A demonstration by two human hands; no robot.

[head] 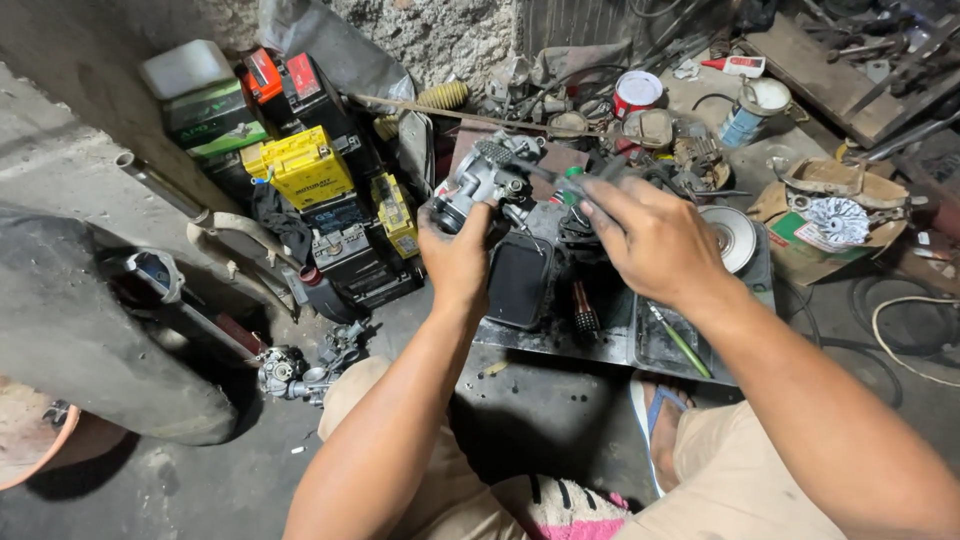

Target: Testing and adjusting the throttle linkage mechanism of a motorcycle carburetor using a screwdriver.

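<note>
Grey metal carburetor [487,180] clamped in my left hand [458,255]; my right hand [650,240] pinches a green-handled screwdriver [560,180] against it.

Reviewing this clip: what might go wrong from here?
1. The grey metal carburettor-like part is held in the air by the grimy left hand; it may slip.
2. The right hand works a green-handled tool close to the left fingers.
3. Small pieces could drop into the cluttered black metal tray.
</note>
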